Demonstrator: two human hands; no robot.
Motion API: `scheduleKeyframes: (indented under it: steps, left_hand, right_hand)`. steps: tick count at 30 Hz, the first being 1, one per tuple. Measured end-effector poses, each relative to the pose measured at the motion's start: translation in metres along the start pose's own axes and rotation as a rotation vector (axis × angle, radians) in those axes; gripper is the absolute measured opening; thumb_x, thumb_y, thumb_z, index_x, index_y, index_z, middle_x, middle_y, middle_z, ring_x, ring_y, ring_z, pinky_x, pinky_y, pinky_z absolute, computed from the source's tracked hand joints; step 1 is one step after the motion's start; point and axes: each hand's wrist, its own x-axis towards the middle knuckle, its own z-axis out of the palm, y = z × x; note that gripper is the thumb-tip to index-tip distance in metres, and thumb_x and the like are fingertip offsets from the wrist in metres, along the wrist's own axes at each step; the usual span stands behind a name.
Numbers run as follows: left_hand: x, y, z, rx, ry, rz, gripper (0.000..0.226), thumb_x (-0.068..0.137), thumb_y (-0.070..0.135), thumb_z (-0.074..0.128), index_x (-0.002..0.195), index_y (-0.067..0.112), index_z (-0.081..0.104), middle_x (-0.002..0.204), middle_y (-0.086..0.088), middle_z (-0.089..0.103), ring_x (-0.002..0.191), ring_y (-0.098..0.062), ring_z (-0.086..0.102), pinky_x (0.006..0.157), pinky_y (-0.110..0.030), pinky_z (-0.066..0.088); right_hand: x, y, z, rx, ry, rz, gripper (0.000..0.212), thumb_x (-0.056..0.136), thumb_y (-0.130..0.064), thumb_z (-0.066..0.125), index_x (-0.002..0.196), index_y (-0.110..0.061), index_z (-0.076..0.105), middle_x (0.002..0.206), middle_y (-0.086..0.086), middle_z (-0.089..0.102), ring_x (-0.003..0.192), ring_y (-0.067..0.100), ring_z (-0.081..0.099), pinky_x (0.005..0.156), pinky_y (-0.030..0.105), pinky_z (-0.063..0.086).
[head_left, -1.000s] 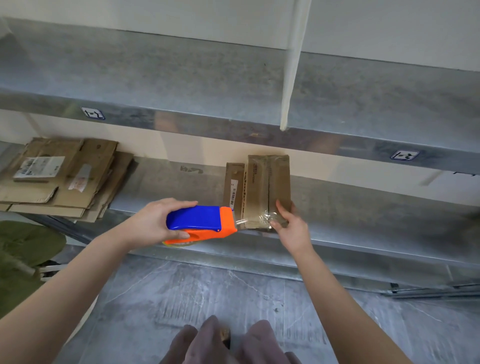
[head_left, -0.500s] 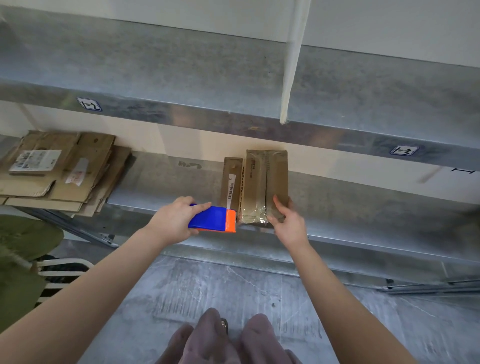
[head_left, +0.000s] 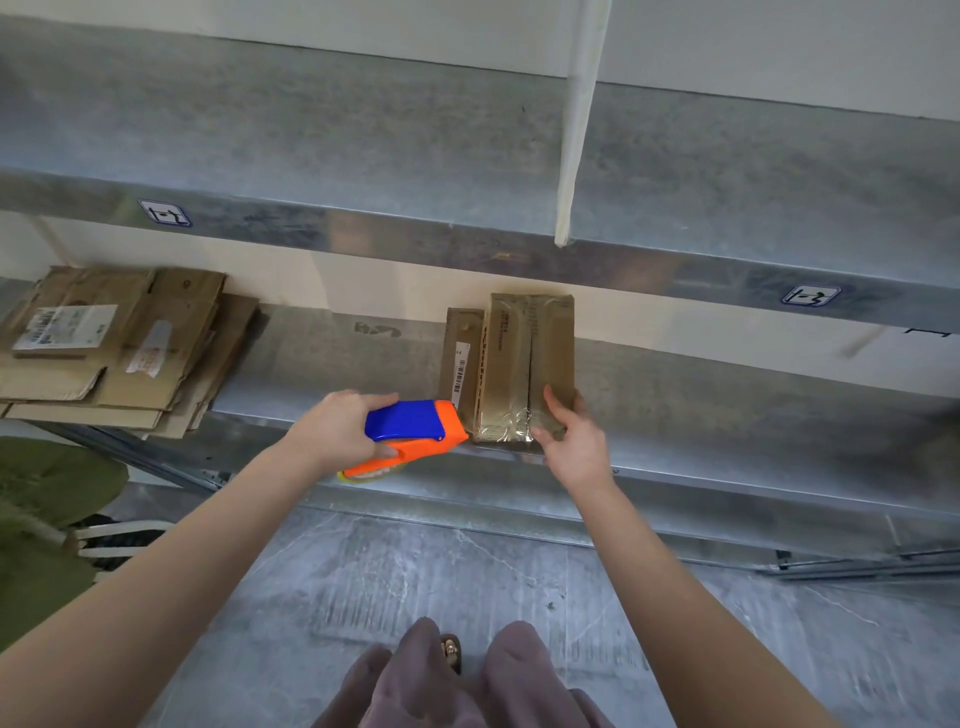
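Head view: box (head_left: 524, 364) lies on lower shelf (head_left: 727, 415), long axis pointing away from the person. Left hand (head_left: 337, 431) grips tape dispenser (head_left: 410, 428), its nose at the box's near-left corner. Right hand (head_left: 574, 447) clasps the near-right end.

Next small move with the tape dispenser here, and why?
Probably tilt the blue and orange plastic tape dispenser in the left hand to tear the tape. Its nose sits at the near left corner of the brown cardboard box, glossy clear tape already covers that end, and the right hand holds the box steady on the metal shelf.
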Motion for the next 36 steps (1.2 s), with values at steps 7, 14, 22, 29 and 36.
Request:
scheduleKeyframes:
  steps: [7,14,22,29,36]
  left_hand:
    - [-0.004,-0.004,-0.001,-0.083,-0.005,0.036,0.072,0.069,0.037,0.079,0.134,0.022,0.053,0.122,-0.004,0.062,0.112,-0.022,0.054,0.089,-0.028,0.041]
    - [0.016,-0.01,-0.033,0.103,0.086,0.126,0.07,0.075,0.043,0.074,0.138,0.04,0.043,0.12,0.003,0.051,0.113,-0.021,0.05,0.085,-0.041,0.05]
    - [0.008,-0.074,-0.023,0.11,0.043,0.064,0.074,0.071,0.038,0.08,0.137,0.028,0.05,0.113,-0.007,0.057,0.109,-0.029,0.052,0.089,-0.043,0.048]
    - [0.025,-0.081,-0.012,0.073,0.168,0.257,0.061,0.077,0.009,0.077,0.133,0.022,0.057,0.12,-0.014,0.055,0.11,-0.038,0.048,0.095,-0.046,0.041]
    - [0.038,-0.091,-0.014,0.132,0.082,0.211,0.068,0.082,0.015,0.07,0.143,0.029,0.044,0.151,-0.01,0.034,0.141,-0.036,0.02,0.115,-0.053,0.023]
  right_hand:
    - [-0.006,-0.007,-0.004,-0.008,-0.004,0.01,0.057,0.094,-0.027,0.063,0.144,-0.038,0.041,0.161,0.002,0.021,0.106,0.022,0.063,0.103,0.028,0.043]
    - [-0.007,-0.012,0.002,-0.041,-0.006,-0.003,0.057,0.094,-0.029,0.062,0.146,-0.037,0.039,0.161,0.004,0.019,0.122,0.027,0.056,0.107,0.031,0.039]
    - [-0.005,-0.014,0.004,-0.021,0.002,0.03,0.058,0.094,-0.027,0.063,0.145,-0.038,0.039,0.161,0.002,0.019,0.124,0.026,0.055,0.108,0.027,0.035]
    - [-0.008,-0.01,0.012,-0.01,0.01,-0.018,0.057,0.097,-0.031,0.058,0.148,-0.04,0.034,0.163,0.002,0.014,0.135,0.025,0.044,0.108,0.033,0.038]
    - [-0.013,-0.006,0.018,-0.047,0.0,-0.052,0.057,0.099,-0.037,0.051,0.15,-0.044,0.026,0.164,0.002,0.005,0.128,0.026,0.051,0.105,0.036,0.044]
